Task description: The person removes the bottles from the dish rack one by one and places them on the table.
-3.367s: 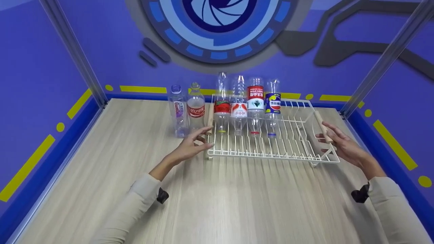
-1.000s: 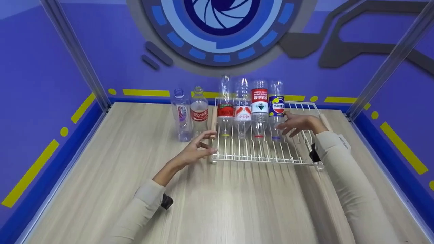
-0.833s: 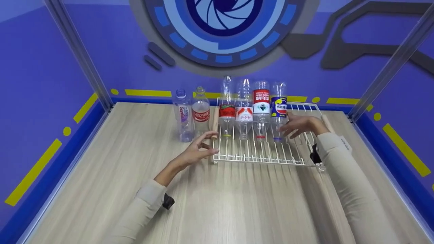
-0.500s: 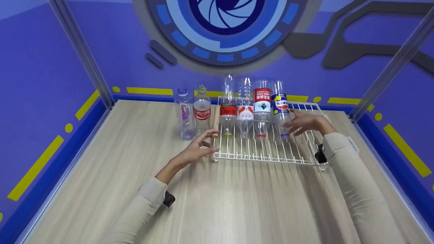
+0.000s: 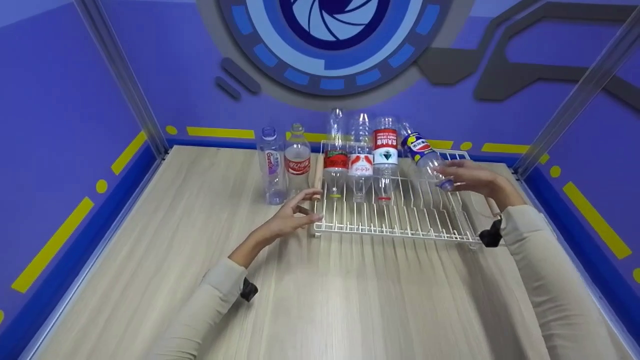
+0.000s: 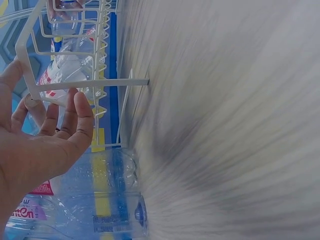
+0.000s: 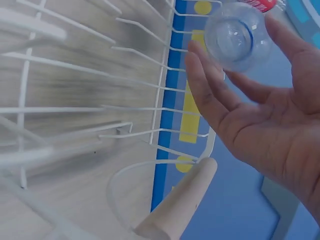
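In the head view, my right hand [image 5: 475, 179] holds the neck end of a clear bottle with a blue-and-yellow label [image 5: 420, 147], which leans with its neck to the right over the white wire rack [image 5: 395, 231]. The right wrist view has my thumb and fingers [image 7: 270, 110] on either side of this bottle [image 7: 235, 37]. My left hand [image 5: 287, 217] grips the rack's left end by the wooden handle. Up close, my left hand [image 6: 40, 150] has its thumb against the rack frame [image 6: 100, 84] and its fingers curled. A red-and-white labelled bottle [image 5: 385, 147] is upside down in the rack.
Two more upside-down bottles, one red-labelled [image 5: 336, 160] and one white-labelled [image 5: 361, 165], are in the rack's left part. Left of it stand a purple-labelled bottle [image 5: 272, 162] and a red-labelled one [image 5: 298, 166], both upright. A blue wall [image 5: 170, 65] rises behind.
My right hand went from the rack's right handle to the blue-and-yellow labelled bottle, took its neck end and swung it rightward, tilting the bottle. My left hand stays at the rack's left end.
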`<act>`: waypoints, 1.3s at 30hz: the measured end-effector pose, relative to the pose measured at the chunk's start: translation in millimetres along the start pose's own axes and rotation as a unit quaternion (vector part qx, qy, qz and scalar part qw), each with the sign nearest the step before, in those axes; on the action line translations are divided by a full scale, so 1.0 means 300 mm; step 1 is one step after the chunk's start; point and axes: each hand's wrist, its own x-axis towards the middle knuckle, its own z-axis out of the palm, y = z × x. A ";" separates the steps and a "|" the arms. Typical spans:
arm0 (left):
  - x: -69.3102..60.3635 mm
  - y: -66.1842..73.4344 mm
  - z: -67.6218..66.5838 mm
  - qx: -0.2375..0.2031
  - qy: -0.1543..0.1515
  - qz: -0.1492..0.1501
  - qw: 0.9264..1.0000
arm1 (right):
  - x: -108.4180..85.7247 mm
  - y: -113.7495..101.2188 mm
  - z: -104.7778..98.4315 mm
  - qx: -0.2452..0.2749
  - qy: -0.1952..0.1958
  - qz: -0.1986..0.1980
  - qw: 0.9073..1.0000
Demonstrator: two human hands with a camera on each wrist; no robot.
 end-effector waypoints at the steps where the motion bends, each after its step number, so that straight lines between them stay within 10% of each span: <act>1: 0.000 0.000 -0.001 -0.001 0.000 -0.001 1.000 | -0.003 0.003 -0.002 0.010 0.012 -0.001 1.000; 12: -0.001 0.004 0.002 -0.001 0.000 -0.003 1.000 | -0.064 -0.007 0.011 0.194 0.116 -0.015 0.974; 26: -0.008 -0.004 0.013 0.001 -0.003 -0.011 1.000 | -0.129 -0.016 0.065 0.406 0.212 -0.187 0.869; 31: -0.009 0.001 0.010 -0.006 0.000 -0.010 1.000 | -0.145 -0.037 0.096 0.389 0.166 -0.222 0.879; 39: -0.006 0.010 0.006 -0.010 0.005 -0.006 1.000 | -0.152 -0.048 0.150 0.264 0.069 -0.260 0.926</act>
